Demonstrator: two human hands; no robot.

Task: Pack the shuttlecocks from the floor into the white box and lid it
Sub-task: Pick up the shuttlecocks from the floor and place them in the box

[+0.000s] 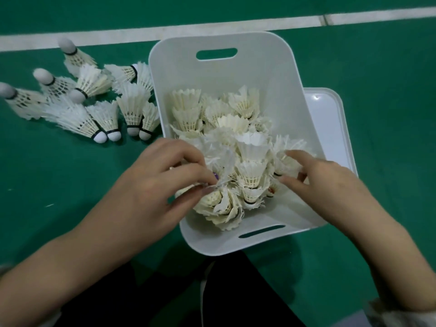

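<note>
**Left grip and right grip each hold a shuttlecock inside the white box**

Everything sits on the green floor. The box stands just ahead of the person's knees, so both arms reach it easily. Its lid lies flat at the box's right side, partly hidden by it, likely parked for closing later. Packed shuttlecocks crowd the box, many skirt-up. Loose shuttlecocks cluster on the floor just left of the box, not yet packed. The left grip pinches a frayed shuttlecock by its feathers. The right grip curls narrowly round another shuttlecock by the right wall, seemingly settling it in.
</note>
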